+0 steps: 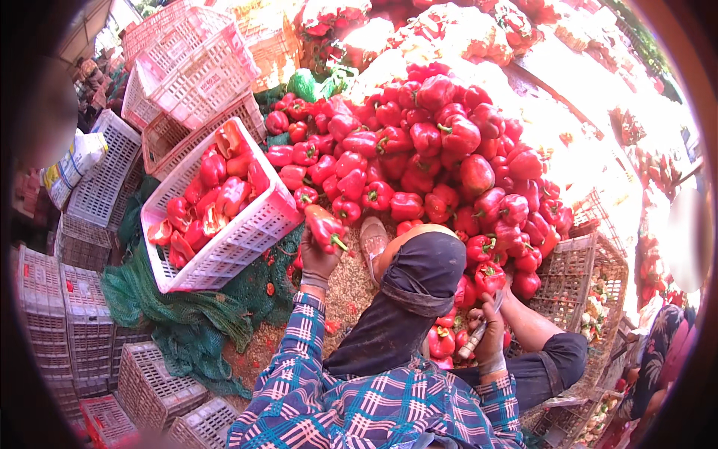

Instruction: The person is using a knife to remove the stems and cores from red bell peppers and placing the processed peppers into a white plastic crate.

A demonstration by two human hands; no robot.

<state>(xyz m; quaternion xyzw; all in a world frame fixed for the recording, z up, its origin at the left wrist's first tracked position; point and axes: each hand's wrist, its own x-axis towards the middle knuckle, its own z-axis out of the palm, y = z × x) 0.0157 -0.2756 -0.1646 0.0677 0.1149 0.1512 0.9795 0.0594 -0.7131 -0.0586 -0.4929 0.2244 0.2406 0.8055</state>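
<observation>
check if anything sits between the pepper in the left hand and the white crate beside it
Nothing visible does. The left hand holds the pepper right at the near corner of the crate, with no object in the short gap; the crate top is open.

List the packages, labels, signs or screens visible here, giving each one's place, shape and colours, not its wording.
Printed sack: far left, lying against the grey crates; bulging, white with yellow and dark print.
No signs, screens or separate labels show.

The left hand (317, 258) lifts a red bell pepper (325, 227) beside a white crate (250, 232). The right hand (490, 340) grips a knife (479, 337) near the pepper pile (434, 157).
</observation>
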